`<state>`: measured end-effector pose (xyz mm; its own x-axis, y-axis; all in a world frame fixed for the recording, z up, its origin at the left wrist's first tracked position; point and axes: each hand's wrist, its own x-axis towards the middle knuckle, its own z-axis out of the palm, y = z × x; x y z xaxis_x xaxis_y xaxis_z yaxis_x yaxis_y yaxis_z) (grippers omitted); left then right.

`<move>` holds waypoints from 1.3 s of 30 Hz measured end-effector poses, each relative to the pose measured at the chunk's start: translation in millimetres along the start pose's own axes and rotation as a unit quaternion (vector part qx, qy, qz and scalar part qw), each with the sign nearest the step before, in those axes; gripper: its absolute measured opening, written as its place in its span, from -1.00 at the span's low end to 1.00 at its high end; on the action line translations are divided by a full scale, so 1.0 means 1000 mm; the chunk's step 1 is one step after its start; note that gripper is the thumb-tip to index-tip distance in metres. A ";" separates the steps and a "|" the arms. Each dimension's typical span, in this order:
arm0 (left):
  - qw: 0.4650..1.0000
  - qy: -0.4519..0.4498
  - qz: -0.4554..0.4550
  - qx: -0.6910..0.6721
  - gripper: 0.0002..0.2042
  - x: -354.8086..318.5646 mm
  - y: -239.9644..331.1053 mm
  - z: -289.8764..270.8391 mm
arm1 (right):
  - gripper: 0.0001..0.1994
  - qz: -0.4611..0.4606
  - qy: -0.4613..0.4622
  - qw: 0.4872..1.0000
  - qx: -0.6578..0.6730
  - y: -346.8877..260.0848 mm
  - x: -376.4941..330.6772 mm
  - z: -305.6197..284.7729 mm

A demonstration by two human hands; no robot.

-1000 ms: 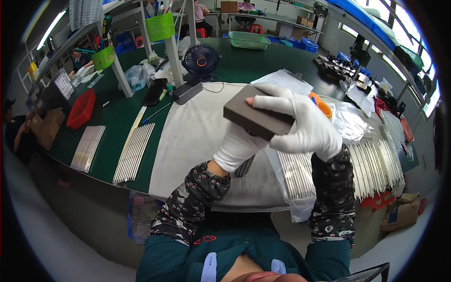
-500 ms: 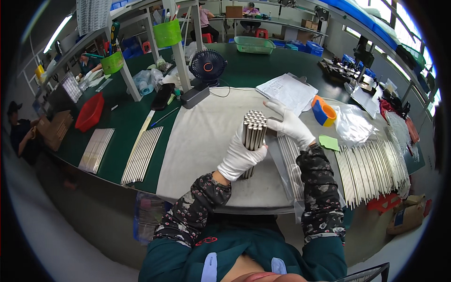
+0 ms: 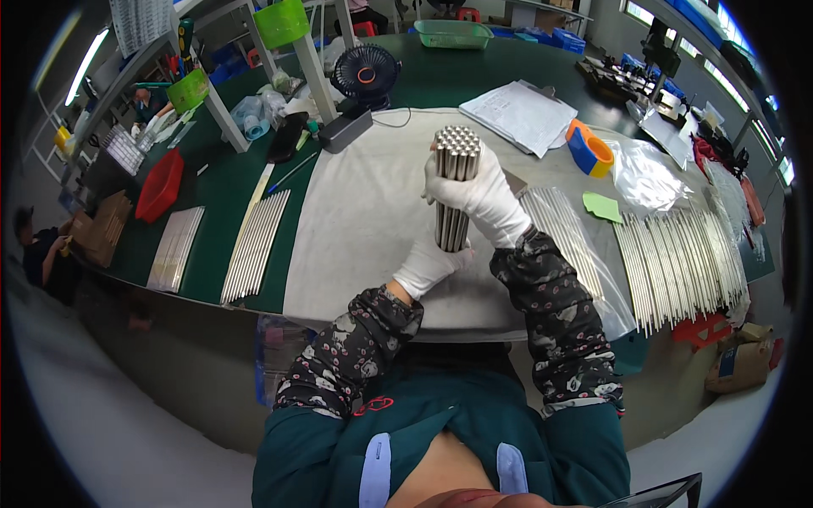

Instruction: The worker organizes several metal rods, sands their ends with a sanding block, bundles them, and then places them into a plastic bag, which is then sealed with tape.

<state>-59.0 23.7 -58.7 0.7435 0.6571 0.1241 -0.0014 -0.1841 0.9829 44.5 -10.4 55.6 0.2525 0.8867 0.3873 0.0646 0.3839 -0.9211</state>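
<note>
Standing nearly upright over the pale cloth (image 3: 364,220), the bundle of metal rods (image 3: 457,152) was clasped near its top by the gloved right hand (image 3: 479,188) and encircled low down by the left hand (image 3: 428,266), presumably so that no rod could slip loose. The cloth was probably spread against scratches. More rods (image 3: 677,271) were laid side by side at the right, perhaps for easy reach.
</note>
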 end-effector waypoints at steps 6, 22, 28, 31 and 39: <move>0.992 -0.105 -0.049 -0.051 -0.51 0.015 0.032 -0.028 | -0.74 -0.028 -0.007 0.999 0.027 -0.006 0.005 -0.007; 0.968 -0.018 0.182 -0.174 0.15 -0.006 0.105 -0.026 | -0.67 -0.115 0.038 0.992 -0.021 0.024 -0.023 0.005; 0.967 -0.009 0.248 -0.051 -0.21 0.019 0.110 -0.015 | -0.67 -0.078 0.047 0.991 -0.100 0.053 -0.045 0.006; 0.958 0.074 0.252 -0.114 -0.49 0.017 0.104 -0.016 | -0.66 0.025 0.029 0.991 -0.131 0.078 -0.055 0.008; 0.935 0.132 -0.013 -0.329 -0.84 0.039 0.078 -0.059 | -0.63 0.298 -0.103 0.949 0.027 0.033 -0.084 -0.001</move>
<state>-69.4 78.1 31.1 0.5577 0.8290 0.0428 -0.4619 0.2671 0.8457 26.5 -72.9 -7.5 0.0353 0.9798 -0.1971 -0.0806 -0.1937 -0.9777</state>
